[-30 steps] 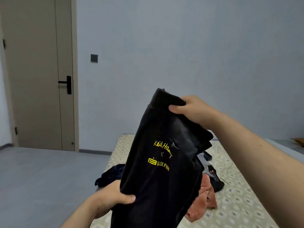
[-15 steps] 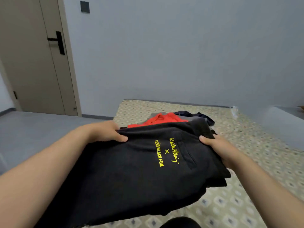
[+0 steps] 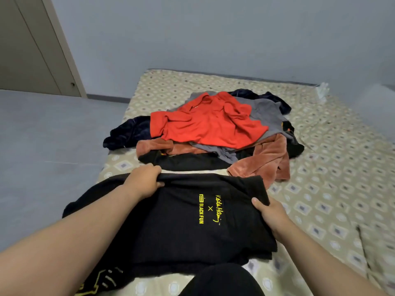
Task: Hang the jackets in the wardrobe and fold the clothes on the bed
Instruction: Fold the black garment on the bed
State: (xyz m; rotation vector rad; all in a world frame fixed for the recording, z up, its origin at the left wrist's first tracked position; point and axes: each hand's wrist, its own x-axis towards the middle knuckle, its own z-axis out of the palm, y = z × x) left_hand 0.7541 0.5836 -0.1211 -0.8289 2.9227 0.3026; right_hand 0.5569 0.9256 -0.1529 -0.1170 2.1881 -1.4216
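Observation:
A black garment with yellow lettering (image 3: 181,223) lies spread on the near end of the bed (image 3: 333,171). My left hand (image 3: 143,180) grips its far edge, fingers curled over the fabric. My right hand (image 3: 270,214) holds its right edge, thumb on top. Beyond it sits a heap of clothes: a red top (image 3: 205,122) on top, a grey piece (image 3: 263,110), a rust-brown fleece (image 3: 267,161), dark navy fabric (image 3: 128,133) at the left, and another black piece (image 3: 188,162) in front.
The bed's patterned cover runs right and toward the far wall (image 3: 213,35). Grey floor (image 3: 47,133) lies to the left, with a beige door (image 3: 27,52) at the top left. A dark-clothed knee (image 3: 222,280) shows at the bottom edge.
I have brought the black garment down from the air and laid it flat on the bed. My view has tilted down, and the clothes heap has come into full view.

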